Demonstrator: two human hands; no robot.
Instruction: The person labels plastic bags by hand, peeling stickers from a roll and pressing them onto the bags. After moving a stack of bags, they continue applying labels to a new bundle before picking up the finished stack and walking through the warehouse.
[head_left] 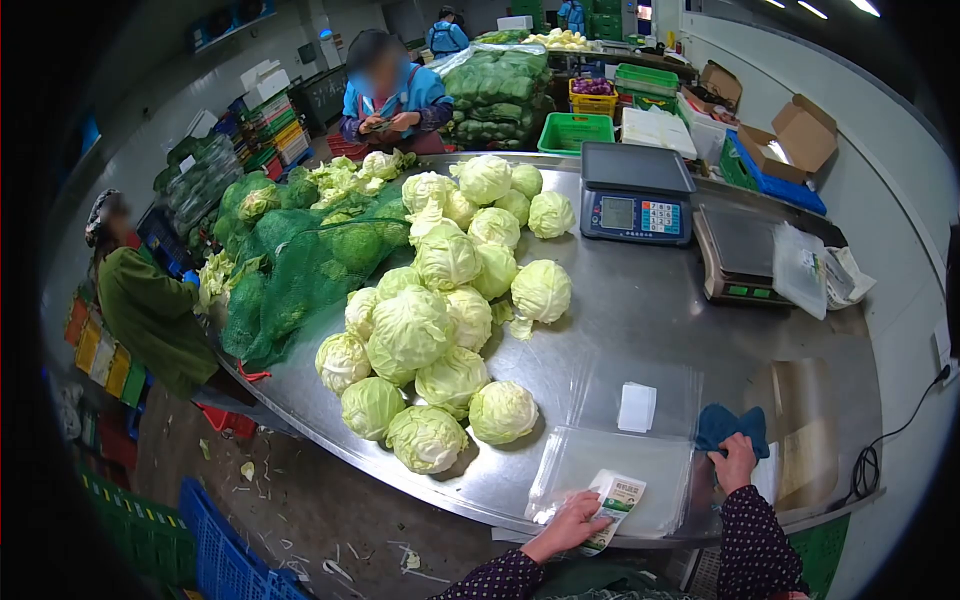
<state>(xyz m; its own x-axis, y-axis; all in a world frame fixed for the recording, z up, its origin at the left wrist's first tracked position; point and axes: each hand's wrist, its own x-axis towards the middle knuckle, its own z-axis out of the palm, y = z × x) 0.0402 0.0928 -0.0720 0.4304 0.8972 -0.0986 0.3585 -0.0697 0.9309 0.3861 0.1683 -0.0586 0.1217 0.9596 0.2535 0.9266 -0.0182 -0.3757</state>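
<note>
My left hand (570, 524) lies at the table's near edge, its fingers stretched out over a printed label sheet (620, 498). Under the sheet are clear plastic bags (580, 462) spread flat. My right hand (735, 462) is closed on the lower edge of a dark blue cloth (728, 426), to the right of the bags. A small stack of white labels (637, 407) rests on the plastic between the hands and the scale. Left of the bags sits a heap of pale green cabbages (445, 258), the nearest one (503, 412) not far from my left hand.
A digital scale (636, 195) and a second scale (738, 252) stand at the back right of the steel table (640, 310). Green net sacks (290, 260) hold more cabbages. Two people stand across the table and at its left. A black cable (868, 465) hangs at the right.
</note>
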